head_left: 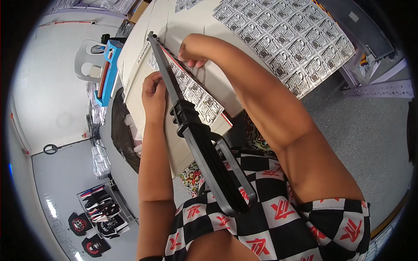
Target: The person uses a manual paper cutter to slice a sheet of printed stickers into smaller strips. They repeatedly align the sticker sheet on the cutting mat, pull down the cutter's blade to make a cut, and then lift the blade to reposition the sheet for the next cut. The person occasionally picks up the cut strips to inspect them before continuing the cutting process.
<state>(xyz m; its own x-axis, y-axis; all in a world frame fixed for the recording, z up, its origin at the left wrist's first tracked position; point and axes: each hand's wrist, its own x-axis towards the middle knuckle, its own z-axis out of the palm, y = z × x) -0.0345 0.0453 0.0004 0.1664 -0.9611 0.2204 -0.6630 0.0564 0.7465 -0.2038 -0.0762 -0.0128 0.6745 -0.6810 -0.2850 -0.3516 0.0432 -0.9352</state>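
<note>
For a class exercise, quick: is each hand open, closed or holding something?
Left hand: fingers curled beside the long dark-grey bar; grip cannot be told.
Right hand: fingers bent near the narrow black-and-white printed sheet; grip unclear.

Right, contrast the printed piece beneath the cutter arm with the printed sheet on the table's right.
Size: the printed piece shows as a narrow strip, while the printed sheet is much wider.
Place: the piece lies on the cutter board, while the sheet lies on the table.
View: the piece is partly hidden by the cutter arm; the sheet is clear of it.
Both carry repeated black-and-white designs.
</note>
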